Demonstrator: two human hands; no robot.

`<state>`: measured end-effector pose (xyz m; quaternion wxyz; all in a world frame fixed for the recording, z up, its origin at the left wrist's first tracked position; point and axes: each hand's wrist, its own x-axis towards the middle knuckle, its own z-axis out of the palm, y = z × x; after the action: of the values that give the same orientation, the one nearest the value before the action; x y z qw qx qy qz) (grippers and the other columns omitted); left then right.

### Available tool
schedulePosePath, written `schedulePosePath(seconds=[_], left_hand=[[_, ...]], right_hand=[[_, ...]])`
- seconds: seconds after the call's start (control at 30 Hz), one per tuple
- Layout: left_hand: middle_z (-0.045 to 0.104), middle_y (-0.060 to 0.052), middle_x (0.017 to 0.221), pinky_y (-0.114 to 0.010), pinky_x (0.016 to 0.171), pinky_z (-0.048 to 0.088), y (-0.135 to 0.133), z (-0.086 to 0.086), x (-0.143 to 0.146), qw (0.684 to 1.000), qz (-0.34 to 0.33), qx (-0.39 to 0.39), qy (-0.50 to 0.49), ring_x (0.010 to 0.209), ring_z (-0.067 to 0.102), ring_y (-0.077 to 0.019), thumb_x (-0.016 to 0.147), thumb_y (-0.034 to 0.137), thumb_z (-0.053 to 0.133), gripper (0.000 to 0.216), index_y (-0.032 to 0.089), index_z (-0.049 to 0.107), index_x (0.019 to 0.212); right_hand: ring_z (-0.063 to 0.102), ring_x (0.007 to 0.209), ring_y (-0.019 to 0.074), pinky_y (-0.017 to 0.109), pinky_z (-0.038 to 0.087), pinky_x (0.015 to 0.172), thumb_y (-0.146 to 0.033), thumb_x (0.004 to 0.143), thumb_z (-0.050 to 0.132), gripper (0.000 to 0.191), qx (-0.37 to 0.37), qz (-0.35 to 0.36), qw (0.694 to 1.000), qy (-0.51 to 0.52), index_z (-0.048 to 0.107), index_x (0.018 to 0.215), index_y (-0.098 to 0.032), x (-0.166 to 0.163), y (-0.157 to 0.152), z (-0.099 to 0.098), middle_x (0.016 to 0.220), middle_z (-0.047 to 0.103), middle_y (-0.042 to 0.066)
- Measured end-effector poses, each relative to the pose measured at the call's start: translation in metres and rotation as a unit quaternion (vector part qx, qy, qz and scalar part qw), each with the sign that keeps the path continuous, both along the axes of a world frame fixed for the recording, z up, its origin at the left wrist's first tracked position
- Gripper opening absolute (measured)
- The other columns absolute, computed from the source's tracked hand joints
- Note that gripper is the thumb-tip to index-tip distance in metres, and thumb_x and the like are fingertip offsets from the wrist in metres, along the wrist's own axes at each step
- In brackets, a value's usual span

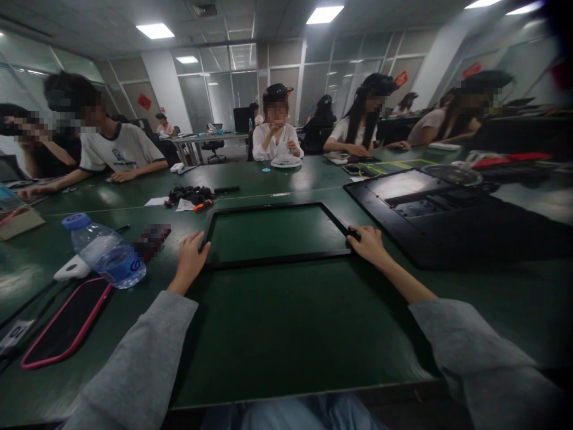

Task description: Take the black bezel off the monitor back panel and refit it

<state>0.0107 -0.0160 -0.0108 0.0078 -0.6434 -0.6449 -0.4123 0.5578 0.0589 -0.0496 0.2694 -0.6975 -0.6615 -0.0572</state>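
Note:
A thin black rectangular frame (280,259), which looks like a monitor bezel, is in front of me over the green table (295,334). Through its open middle the green tabletop shows. My left hand (191,257) grips its left side, fingers wrapped round the edge. On the opposite side my right hand (369,243) holds the right edge, thumb and fingers closed on it. I cannot tell whether the frame rests on the table or is slightly raised. Just right of my right hand lies a large black panel (465,233), like a monitor's back.
To the left are a water bottle (107,254) lying tilted, a pink-edged phone (71,322), a white device (71,269) and cables. Farther back sit a bundle of black parts (190,196) and a white fan (286,162). Several people work around the table.

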Motion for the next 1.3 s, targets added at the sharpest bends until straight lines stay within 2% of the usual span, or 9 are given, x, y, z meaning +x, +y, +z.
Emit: schedulePosePath(seconds=[0.2, 0.33, 0.5, 0.73, 0.9, 1.0, 1.07, 1.13, 1.3], left_hand=[[0.067, -0.007, 0.135, -0.061, 0.115, 0.027, -0.030, 0.027, 0.059, 0.975, -0.177, 0.054, 0.124, 0.141, 0.042, -0.0348, 0.094, 0.032, 0.061, 0.028, 0.033, 0.073, 0.120], [0.064, -0.006, 0.140, -0.064, 0.116, 0.023, -0.039, 0.024, 0.098, 0.951, -0.256, 0.022, 0.173, 0.145, 0.038, -0.0350, 0.095, 0.032, 0.062, 0.031, 0.035, 0.071, 0.124], [0.066, -0.004, 0.138, -0.058, 0.113, 0.031, -0.042, 0.020, 0.109, 0.930, -0.294, -0.027, 0.217, 0.141, 0.042, -0.0305, 0.099, 0.031, 0.057, 0.035, 0.035, 0.066, 0.132], [0.076, -0.002, 0.111, -0.050, 0.102, 0.038, -0.044, 0.028, 0.102, 0.941, -0.293, 0.010, 0.167, 0.125, 0.055, -0.0288, 0.089, 0.036, 0.072, 0.010, 0.029, 0.079, 0.092], [0.077, -0.003, 0.096, -0.049, 0.102, 0.036, -0.040, 0.030, 0.089, 0.972, -0.192, 0.028, 0.130, 0.114, 0.060, -0.0280, 0.091, 0.043, 0.069, 0.023, 0.025, 0.074, 0.077], [0.076, -0.005, 0.110, -0.052, 0.106, 0.033, -0.034, 0.025, 0.075, 0.987, -0.109, 0.012, 0.119, 0.119, 0.059, -0.0286, 0.097, 0.034, 0.058, 0.019, 0.027, 0.076, 0.099], [0.071, -0.009, 0.126, -0.054, 0.107, 0.033, -0.032, 0.020, 0.063, 0.992, -0.062, -0.006, 0.107, 0.126, 0.056, -0.0289, 0.100, 0.025, 0.047, 0.034, 0.028, 0.068, 0.126], [0.065, -0.012, 0.136, -0.058, 0.108, 0.033, -0.033, 0.016, 0.051, 0.994, -0.032, -0.036, 0.102, 0.132, 0.053, -0.0311, 0.100, 0.029, 0.047, 0.042, 0.027, 0.058, 0.141], [0.062, -0.006, 0.142, -0.060, 0.111, 0.035, -0.043, 0.014, 0.028, 0.970, -0.143, -0.146, 0.130, 0.138, 0.048, -0.0348, 0.085, 0.060, 0.067, 0.048, 0.034, 0.070, 0.125]], right_hand=[[0.054, 0.112, 0.0343, 0.046, 0.044, 0.097, -0.029, 0.089, 0.049, 0.046, -0.010, -0.012, 1.000, -0.001, 0.070, 0.126, -0.014, -0.006, -0.006, 0.004, 0.117, 0.063, 0.020], [0.053, 0.111, 0.0344, 0.046, 0.044, 0.096, -0.027, 0.088, 0.047, 0.046, -0.014, -0.013, 1.000, 0.006, 0.069, 0.127, -0.014, -0.008, -0.009, 0.006, 0.116, 0.063, 0.019], [0.052, 0.108, 0.0328, 0.047, 0.042, 0.098, -0.025, 0.087, 0.047, 0.045, -0.010, -0.011, 1.000, 0.002, 0.069, 0.124, -0.014, -0.011, -0.010, 0.009, 0.113, 0.063, 0.018], [0.050, 0.114, 0.0336, 0.045, 0.041, 0.100, -0.027, 0.091, 0.046, 0.048, -0.031, -0.012, 0.999, 0.002, 0.066, 0.131, -0.012, -0.011, -0.010, 0.009, 0.121, 0.061, 0.019], [0.052, 0.109, 0.0335, 0.047, 0.043, 0.096, -0.025, 0.087, 0.049, 0.045, -0.006, -0.002, 1.000, 0.014, 0.069, 0.125, -0.012, -0.009, -0.009, 0.009, 0.115, 0.063, 0.019], [0.055, 0.104, 0.0304, 0.046, 0.042, 0.096, -0.019, 0.084, 0.048, 0.043, 0.026, 0.028, 0.999, 0.030, 0.072, 0.120, -0.015, -0.010, -0.011, 0.012, 0.105, 0.066, 0.017], [0.056, 0.102, 0.0281, 0.045, 0.041, 0.098, -0.016, 0.084, 0.045, 0.043, 0.057, 0.050, 0.996, 0.040, 0.072, 0.118, -0.015, -0.009, -0.013, 0.018, 0.102, 0.067, 0.015], [0.056, 0.102, 0.0270, 0.043, 0.039, 0.098, -0.015, 0.085, 0.042, 0.043, 0.092, 0.045, 0.993, 0.049, 0.072, 0.116, -0.014, -0.003, -0.016, 0.027, 0.104, 0.067, 0.015], [0.052, 0.109, 0.0292, 0.047, 0.033, 0.101, -0.016, 0.086, 0.039, 0.047, 0.181, -0.083, 0.978, 0.061, 0.067, 0.123, -0.010, 0.036, -0.034, 0.053, 0.110, 0.064, 0.019]])
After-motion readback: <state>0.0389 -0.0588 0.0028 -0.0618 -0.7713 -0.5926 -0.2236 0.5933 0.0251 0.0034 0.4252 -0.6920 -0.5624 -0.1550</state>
